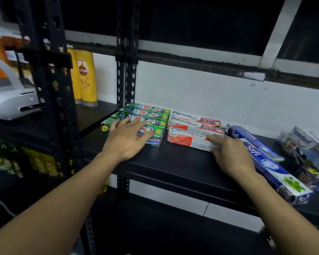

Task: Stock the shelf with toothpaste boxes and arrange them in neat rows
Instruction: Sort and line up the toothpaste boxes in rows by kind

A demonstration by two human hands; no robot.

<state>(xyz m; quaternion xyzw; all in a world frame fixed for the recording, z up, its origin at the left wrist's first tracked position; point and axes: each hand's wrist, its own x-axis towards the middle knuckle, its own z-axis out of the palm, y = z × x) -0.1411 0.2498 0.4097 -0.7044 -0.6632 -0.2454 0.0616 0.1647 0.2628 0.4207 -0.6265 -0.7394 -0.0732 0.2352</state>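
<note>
On the black shelf (173,162) several green toothpaste boxes (147,115) lie side by side in a row at the left. My left hand (125,138) rests flat on the front green box, fingers spread. To their right lie three red-and-white Pepsodent boxes (191,126), one behind the other. My right hand (230,155) touches the right end of the front Pepsodent box (186,140) with its fingertips, without gripping it. Two blue Safi boxes (261,153) lie at an angle just right of that hand.
A loose heap of mixed toothpaste packs (307,150) sits at the far right of the shelf. Black slotted uprights (126,70) stand at the left, with yellow shampoo bottles (85,78) and a white device (11,100) on the neighbouring shelf. A white wall is behind.
</note>
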